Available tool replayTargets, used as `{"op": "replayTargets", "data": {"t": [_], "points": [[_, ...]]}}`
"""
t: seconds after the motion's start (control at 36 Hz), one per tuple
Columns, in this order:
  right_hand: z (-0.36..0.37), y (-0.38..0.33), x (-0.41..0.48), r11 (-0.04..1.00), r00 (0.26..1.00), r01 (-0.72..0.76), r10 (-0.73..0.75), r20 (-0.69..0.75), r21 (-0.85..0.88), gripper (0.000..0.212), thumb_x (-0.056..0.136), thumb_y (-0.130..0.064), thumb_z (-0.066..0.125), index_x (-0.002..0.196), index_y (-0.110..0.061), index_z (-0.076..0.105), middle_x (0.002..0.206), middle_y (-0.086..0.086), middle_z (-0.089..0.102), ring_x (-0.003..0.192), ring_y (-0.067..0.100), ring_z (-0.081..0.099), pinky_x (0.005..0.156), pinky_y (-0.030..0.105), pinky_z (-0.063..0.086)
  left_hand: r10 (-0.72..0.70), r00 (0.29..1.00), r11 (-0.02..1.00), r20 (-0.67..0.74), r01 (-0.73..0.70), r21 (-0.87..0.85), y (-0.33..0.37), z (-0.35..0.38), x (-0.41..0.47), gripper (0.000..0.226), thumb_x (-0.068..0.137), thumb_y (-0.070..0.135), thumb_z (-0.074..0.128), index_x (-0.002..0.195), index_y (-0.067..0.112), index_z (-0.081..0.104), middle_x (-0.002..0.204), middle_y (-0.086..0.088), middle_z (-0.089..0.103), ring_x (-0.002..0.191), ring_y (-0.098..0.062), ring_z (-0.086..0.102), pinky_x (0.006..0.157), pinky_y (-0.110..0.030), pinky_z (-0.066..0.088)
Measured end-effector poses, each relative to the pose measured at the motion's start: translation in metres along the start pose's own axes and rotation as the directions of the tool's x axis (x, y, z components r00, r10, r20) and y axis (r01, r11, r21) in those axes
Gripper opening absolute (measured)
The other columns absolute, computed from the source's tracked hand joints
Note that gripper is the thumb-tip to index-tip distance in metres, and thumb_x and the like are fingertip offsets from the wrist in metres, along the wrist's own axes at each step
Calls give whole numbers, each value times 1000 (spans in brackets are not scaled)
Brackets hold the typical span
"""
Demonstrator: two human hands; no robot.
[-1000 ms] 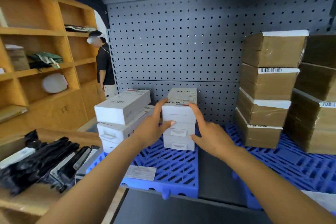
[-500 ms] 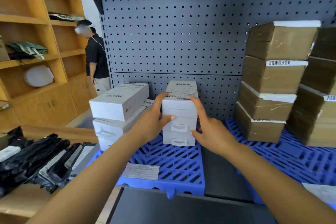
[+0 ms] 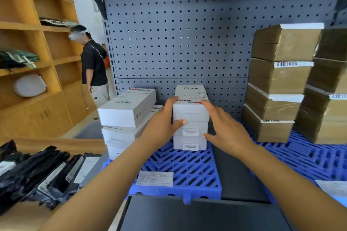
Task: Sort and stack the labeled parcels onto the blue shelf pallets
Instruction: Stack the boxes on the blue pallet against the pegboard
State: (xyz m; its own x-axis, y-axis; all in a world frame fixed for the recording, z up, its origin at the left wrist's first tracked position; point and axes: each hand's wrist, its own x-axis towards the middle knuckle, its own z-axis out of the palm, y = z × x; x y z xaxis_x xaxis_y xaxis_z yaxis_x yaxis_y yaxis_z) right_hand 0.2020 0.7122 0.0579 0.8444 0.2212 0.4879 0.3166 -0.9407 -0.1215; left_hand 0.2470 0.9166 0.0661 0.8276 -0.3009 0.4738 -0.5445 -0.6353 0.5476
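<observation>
White top box [image 3: 190, 112] unmoved; left hand [image 3: 159, 129], right hand [image 3: 227, 131] still press its sides, fingers straight.

White boxes [image 3: 190, 112] with black barcodes, and the top label has a little red and green strip. The pallet [image 3: 187, 165] is bright blue with a slanted slot pattern. The pegboard [image 3: 178, 43] is dark grey, dotted all over with rows of holes. Parcels [image 3: 281, 47] are brown with white barcoded labels. Bags [image 3: 37, 170] are glossy black with white labels. Shelves [image 3: 56, 80] are orange-tan wood. Someone's shirt [image 3: 93, 62] is black.
</observation>
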Motion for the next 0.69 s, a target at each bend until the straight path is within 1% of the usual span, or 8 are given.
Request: {"op": "replayTargets", "data": {"t": [0.08,0.14,0.25,0.33,0.44,0.56,0.61,0.69], "points": [[-3,1,0,999,1000,1,-1,7,-37,98,85,-36,66,145,-42,-12,157,1,12,138,25,27,92,41,47,29,999,998,-38,-27,49,6,-2,-1,72,88,35,67,146,26,25,136,-7,46,113,-23,52,90,-33,45],[-7,3,0,999,999,-2,3,31,-37,96,88,-39,62,146,-41,-14,159,1,1,142,25,17,103,43,40,49,997,993,-51,-43,112,11,-3,-3,78,89,34,66,149,21,19,147,-7,36,127,-24,41,99,-33,39],[-21,3,-3,998,999,47,-48,23,29,86,91,-44,55,149,-38,-9,159,-3,-5,145,20,9,111,37,29,120,988,964,-94,-93,251,23,-8,-13,83,91,34,63,153,16,10,157,-7,21,142,-24,20,110,-32,25],[-33,1,-4,993,994,105,-105,-8,46,81,93,-44,53,150,-34,-3,159,-4,-1,144,16,9,111,32,24,172,977,940,-124,-125,318,34,-17,-22,80,91,33,62,153,15,14,156,-5,24,142,-23,20,112,-31,22],[-43,-6,0,980,984,178,-176,-32,91,77,93,-42,53,150,-33,2,159,-2,9,144,17,13,115,33,20,240,957,909,-163,-162,384,42,-33,-35,78,86,29,69,149,10,26,146,-10,39,135,-27,33,109,-38,32],[-43,-14,4,959,968,252,-248,-43,130,72,93,-42,52,151,-30,10,158,-3,14,145,16,10,118,38,15,272,945,875,-180,-165,455,42,-50,-49,78,83,24,72,147,6,31,138,-13,47,127,-22,34,106,-24,25],[-40,-19,6,947,959,282,-279,-42,154,70,94,-43,50,151,-31,11,158,-5,13,145,13,7,119,34,12,264,945,870,-193,-147,471,41,-58,-56,77,82,22,73,146,6,33,138,-14,47,127,-22,33,105,-20,21],[-35,-32,7,926,945,326,-321,-55,189,69,94,-42,51,150,-32,13,157,-7,13,144,8,4,113,19,1,248,947,853,-206,-113,509,33,-68,-67,75,81,22,74,144,7,36,137,-12,49,129,-23,35,105,-29,26]]}}
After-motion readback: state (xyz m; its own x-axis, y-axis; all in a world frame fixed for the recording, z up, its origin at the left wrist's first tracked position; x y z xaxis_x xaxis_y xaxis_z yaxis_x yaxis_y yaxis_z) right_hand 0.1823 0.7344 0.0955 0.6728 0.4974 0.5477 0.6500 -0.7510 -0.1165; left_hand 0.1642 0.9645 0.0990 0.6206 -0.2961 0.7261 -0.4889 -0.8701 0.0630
